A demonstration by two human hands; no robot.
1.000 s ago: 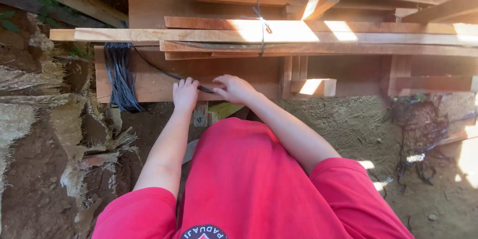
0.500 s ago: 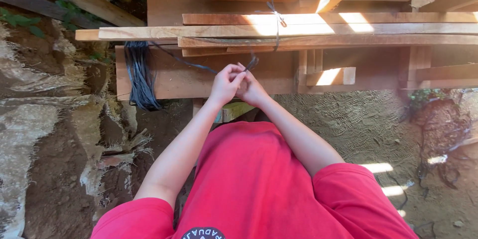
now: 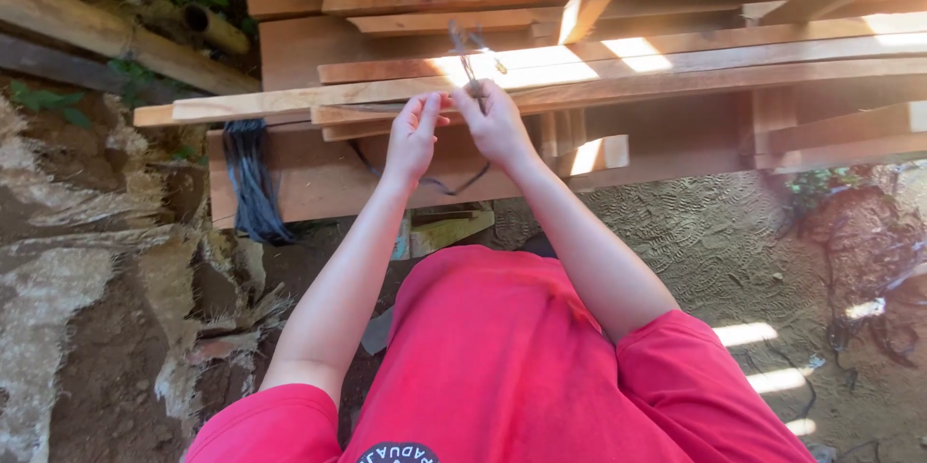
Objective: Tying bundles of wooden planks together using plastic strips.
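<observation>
Head view: right hand (image 3: 499,125) is pinched shut on a thin dark strap (image 3: 470,65), thumb and fingers closed around it just below a knot-like twist. Two short tails stick up at 12 o'clock from the hand, over the sunlit patch on the planks. Left hand (image 3: 415,140) sits just beside it at 9 o'clock, fingers mostly straight and loosely parted, fingertips near or touching the strap; can't tell if it has any grip.

Strap: narrow, flat, black-grey, limp. A slack loop of it hangs below both hands, sagging across the face of the wide board (image 3: 309,183). It looks to run off toward 9 o'clock, to a hank of the same dark strapping (image 3: 249,178) draped over the board's left end, though the link is hard to trace.

Progress, judged: the tie around the long plank bundle (image 3: 676,53) looks formed but not finished. The twist is up at the bundle edge, the tails are uncut, and the slack below isn't taken up. Left to do: cinch, lock the knot, trim or separate from the hank.

Outward: stacked rough-sawn planks fill 10 to 2 o'clock, one short offcut (image 3: 585,4) tilted on top. Bamboo poles (image 3: 116,33) at 10 o'clock. Bare dirt ground (image 3: 695,241) at 3 to 5 o'clock. Red shirt (image 3: 492,366) at 6.
</observation>
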